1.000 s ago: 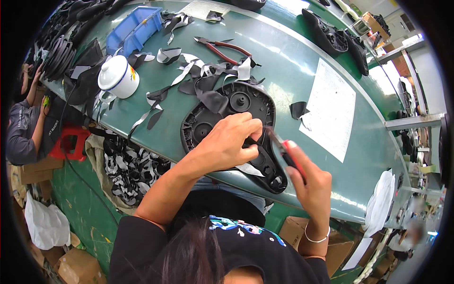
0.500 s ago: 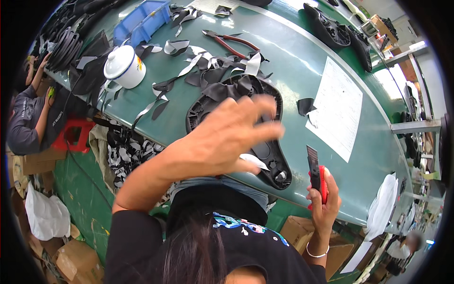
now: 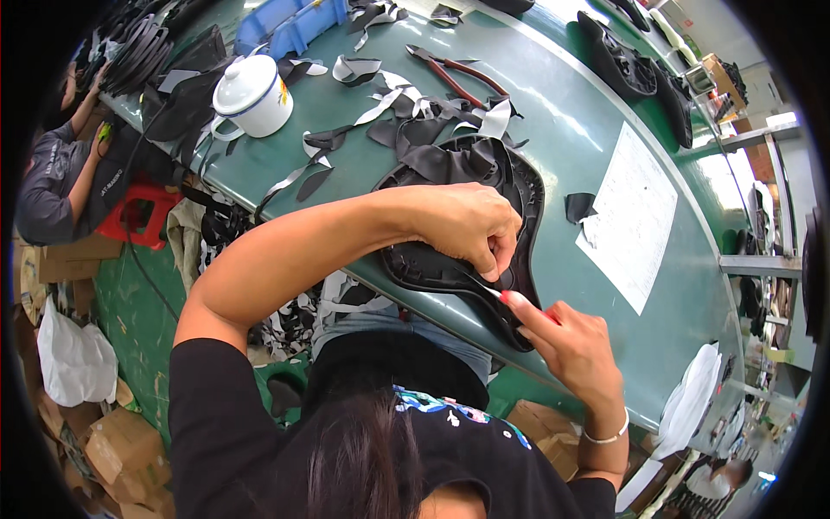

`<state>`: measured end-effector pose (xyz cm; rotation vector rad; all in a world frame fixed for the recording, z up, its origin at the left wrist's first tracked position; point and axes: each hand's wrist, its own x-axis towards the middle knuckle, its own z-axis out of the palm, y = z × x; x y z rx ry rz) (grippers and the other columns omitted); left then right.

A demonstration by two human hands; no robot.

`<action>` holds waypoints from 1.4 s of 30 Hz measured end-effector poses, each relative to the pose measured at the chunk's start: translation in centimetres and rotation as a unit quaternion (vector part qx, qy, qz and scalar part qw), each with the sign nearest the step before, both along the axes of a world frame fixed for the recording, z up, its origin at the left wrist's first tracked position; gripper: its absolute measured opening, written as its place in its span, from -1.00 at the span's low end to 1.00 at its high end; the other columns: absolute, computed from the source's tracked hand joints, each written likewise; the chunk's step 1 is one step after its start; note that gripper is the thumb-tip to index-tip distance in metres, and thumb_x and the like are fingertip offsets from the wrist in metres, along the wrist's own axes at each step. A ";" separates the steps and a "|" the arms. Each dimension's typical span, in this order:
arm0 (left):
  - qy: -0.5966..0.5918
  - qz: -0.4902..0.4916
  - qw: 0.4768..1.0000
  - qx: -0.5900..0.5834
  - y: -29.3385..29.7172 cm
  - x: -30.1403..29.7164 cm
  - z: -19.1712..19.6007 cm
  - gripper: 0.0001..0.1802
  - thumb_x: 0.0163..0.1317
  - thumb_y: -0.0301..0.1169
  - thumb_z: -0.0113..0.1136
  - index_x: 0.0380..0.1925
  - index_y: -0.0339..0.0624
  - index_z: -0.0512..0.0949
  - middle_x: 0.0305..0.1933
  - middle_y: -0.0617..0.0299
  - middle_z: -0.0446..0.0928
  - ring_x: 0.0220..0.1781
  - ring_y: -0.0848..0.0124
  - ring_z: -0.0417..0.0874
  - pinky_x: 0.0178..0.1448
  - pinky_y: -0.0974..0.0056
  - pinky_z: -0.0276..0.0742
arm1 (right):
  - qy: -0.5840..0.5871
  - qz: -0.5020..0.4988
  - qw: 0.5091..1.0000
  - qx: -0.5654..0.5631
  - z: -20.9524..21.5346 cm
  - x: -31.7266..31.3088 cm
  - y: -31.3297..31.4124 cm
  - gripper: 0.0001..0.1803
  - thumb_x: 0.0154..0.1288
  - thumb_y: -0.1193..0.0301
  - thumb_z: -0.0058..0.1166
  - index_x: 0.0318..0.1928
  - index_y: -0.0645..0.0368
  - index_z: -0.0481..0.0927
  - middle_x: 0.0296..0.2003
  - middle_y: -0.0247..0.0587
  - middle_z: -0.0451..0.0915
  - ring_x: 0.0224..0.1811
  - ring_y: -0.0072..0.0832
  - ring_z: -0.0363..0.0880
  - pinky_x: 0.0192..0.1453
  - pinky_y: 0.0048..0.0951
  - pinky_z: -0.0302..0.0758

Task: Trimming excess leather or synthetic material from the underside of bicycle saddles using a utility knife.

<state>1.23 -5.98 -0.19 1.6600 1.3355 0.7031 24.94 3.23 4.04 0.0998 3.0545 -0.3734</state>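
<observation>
A black saddle-shaped piece [image 3: 415, 262] lies underside up at the table's near edge, with loose black material [image 3: 450, 160] bunched at its far end. Over its middle, my left hand [image 3: 475, 227] is closed, thumb and fingers pinched together low on the piece. What they hold is too small to make out. My right hand [image 3: 575, 346] grips a red-handled utility knife [image 3: 553, 317], mostly hidden by the fingers. Its blade [image 3: 487, 285] points toward the left fingertips, against or just above the piece's narrow part.
Black and white scraps [image 3: 393, 104], red-handled nippers [image 3: 458, 73], a white enamel mug [image 3: 252, 95] and a blue bin [image 3: 294, 26] lie beyond. A paper sheet [image 3: 635, 216] and a black scrap [image 3: 579, 207] are at right. Another person [image 3: 60, 182] works at far left.
My left hand has come down onto the saddle-shaped piece and closed from spread fingers. My right hand has brought the knife left, its blade swung from upright to the piece.
</observation>
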 end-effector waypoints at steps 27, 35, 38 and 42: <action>-0.158 0.300 0.928 -0.153 16.0 -12.2 0.3 -0.63 0.31 -0.10 0.09 -0.30 -0.23 0.54 -0.46 0.18 0.56 -0.32 0.43 0.63 -0.29 0.28 0.54 | 0.439 -0.505 0.733 -0.124 -11.3 -10.3 43.7 -0.62 0.10 0.28 0.27 -0.17 0.20 0.45 -0.35 -0.22 0.53 -0.34 -0.35 0.53 -0.19 -0.35 0.45; 0.061 0.444 0.884 0.133 29.4 -16.5 -1.8 -0.46 0.20 -0.08 0.23 0.01 -0.24 0.42 -0.07 0.15 0.52 -0.03 0.36 0.49 0.08 0.26 0.40 | 0.323 -0.581 0.747 -0.032 -11.1 -18.6 49.8 -0.48 -0.02 0.14 0.33 -0.10 0.07 0.42 -0.23 -0.12 0.59 -0.19 -0.10 0.58 -0.15 -0.11 0.47; -0.054 0.574 0.815 0.054 35.4 -20.2 -4.7 -0.30 0.19 0.05 0.18 0.11 -0.29 0.33 -0.02 0.09 0.49 0.05 0.32 0.48 0.09 0.22 0.40 | 0.349 -0.554 0.755 -0.009 -11.3 -18.7 49.1 -0.49 0.01 0.12 0.32 -0.09 0.01 0.41 -0.26 -0.10 0.60 -0.18 -0.06 0.58 -0.16 -0.07 0.45; -0.120 0.579 0.806 0.033 36.8 -22.4 -6.4 -0.44 0.21 -0.03 0.13 0.02 -0.26 0.41 0.00 0.15 0.49 0.04 0.34 0.49 0.08 0.18 0.39 | 0.438 -0.516 0.735 -0.037 -10.9 -18.7 46.2 -0.51 0.03 0.11 0.33 -0.14 0.07 0.41 -0.33 -0.09 0.58 -0.26 -0.07 0.57 -0.21 -0.13 0.43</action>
